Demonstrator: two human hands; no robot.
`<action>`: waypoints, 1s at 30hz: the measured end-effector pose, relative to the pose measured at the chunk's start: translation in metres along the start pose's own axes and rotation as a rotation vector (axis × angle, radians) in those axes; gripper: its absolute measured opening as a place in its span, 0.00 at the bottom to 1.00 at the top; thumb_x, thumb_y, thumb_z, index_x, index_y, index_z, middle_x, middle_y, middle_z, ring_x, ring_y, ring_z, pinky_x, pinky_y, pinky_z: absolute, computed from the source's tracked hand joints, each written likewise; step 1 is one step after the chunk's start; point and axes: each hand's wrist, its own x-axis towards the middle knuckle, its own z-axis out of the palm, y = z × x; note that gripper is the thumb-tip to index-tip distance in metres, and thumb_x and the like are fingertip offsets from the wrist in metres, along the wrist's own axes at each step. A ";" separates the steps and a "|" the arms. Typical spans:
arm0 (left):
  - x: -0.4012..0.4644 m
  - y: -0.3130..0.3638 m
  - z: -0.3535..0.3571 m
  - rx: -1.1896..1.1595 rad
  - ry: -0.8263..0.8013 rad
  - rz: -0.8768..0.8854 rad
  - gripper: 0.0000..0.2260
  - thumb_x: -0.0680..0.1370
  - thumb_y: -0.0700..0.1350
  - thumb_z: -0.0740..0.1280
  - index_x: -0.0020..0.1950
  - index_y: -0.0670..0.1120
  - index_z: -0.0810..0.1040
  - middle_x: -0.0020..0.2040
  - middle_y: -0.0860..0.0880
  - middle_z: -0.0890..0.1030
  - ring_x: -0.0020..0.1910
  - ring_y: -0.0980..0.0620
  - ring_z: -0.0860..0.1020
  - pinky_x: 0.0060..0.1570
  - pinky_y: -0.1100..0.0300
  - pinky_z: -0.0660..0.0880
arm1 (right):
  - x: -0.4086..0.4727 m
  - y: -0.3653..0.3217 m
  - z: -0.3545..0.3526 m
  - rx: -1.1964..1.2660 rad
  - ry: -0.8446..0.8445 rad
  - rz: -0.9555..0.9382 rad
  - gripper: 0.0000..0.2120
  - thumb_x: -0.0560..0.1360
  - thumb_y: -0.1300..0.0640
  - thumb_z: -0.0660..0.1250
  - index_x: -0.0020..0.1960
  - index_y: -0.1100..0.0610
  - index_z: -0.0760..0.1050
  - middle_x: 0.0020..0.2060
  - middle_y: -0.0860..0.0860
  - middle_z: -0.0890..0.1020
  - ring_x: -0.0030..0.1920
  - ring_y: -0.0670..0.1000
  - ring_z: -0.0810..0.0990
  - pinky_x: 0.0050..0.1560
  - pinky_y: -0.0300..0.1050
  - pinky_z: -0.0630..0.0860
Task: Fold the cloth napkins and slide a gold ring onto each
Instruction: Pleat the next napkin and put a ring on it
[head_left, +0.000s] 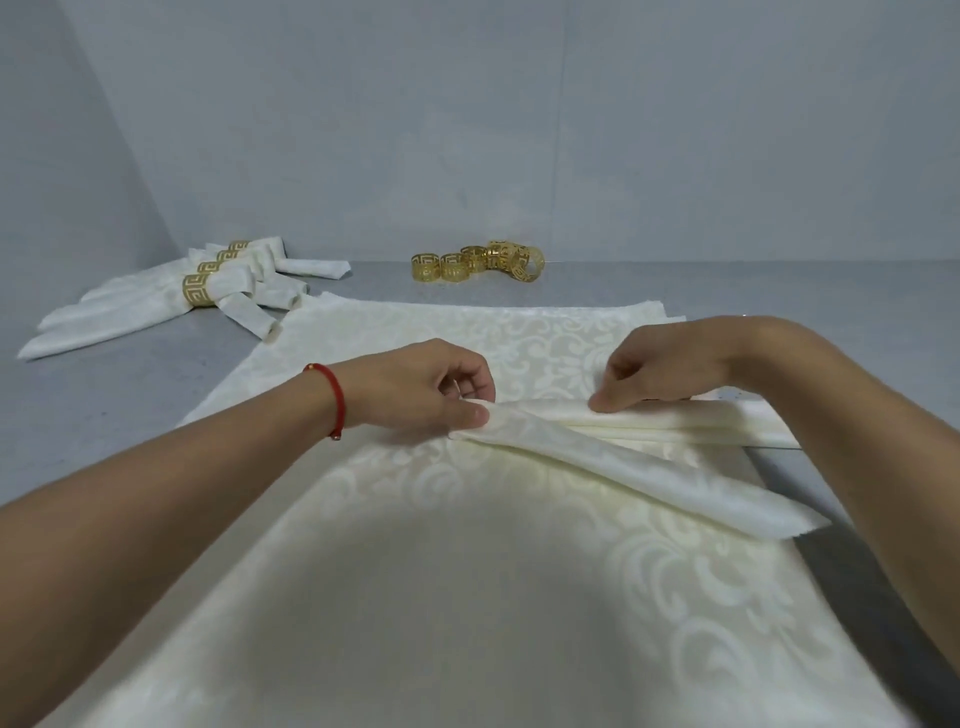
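A cream napkin (639, 457) folded into a long narrow strip lies across a flat stack of patterned cream napkins (467, 597). My left hand (431, 389) pinches the strip's bent left end between thumb and fingers. My right hand (654, 364) presses curled fingertips down on the strip's upper layer, just right of the bend. One arm of the strip runs right under my right forearm; the other angles down to the right. Several loose gold rings (478, 262) lie at the back of the table.
Several folded napkins with gold rings (197, 288) on them lie fanned out at the back left on the grey table (104, 405). A grey wall stands right behind the rings. The table's right edge shows as a dark strip (857, 597).
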 end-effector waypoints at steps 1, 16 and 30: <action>0.000 0.000 0.000 -0.014 0.000 -0.001 0.02 0.77 0.46 0.73 0.47 0.52 0.81 0.36 0.57 0.76 0.35 0.58 0.73 0.43 0.61 0.73 | 0.000 -0.002 0.000 -0.036 -0.006 0.040 0.22 0.76 0.38 0.70 0.44 0.59 0.78 0.36 0.49 0.73 0.36 0.51 0.71 0.43 0.43 0.72; 0.005 0.011 0.005 0.050 0.038 -0.088 0.04 0.75 0.46 0.74 0.48 0.51 0.82 0.42 0.50 0.80 0.34 0.58 0.76 0.38 0.66 0.74 | -0.023 -0.065 0.015 -0.433 0.151 0.023 0.03 0.77 0.51 0.69 0.49 0.49 0.80 0.43 0.49 0.80 0.43 0.52 0.80 0.37 0.43 0.74; 0.010 0.017 -0.006 0.053 -0.079 -0.138 0.05 0.74 0.45 0.75 0.49 0.50 0.84 0.43 0.44 0.83 0.36 0.53 0.76 0.43 0.55 0.74 | -0.008 -0.040 -0.002 0.058 -0.025 -0.166 0.15 0.75 0.46 0.75 0.44 0.59 0.81 0.29 0.48 0.79 0.33 0.48 0.78 0.39 0.42 0.78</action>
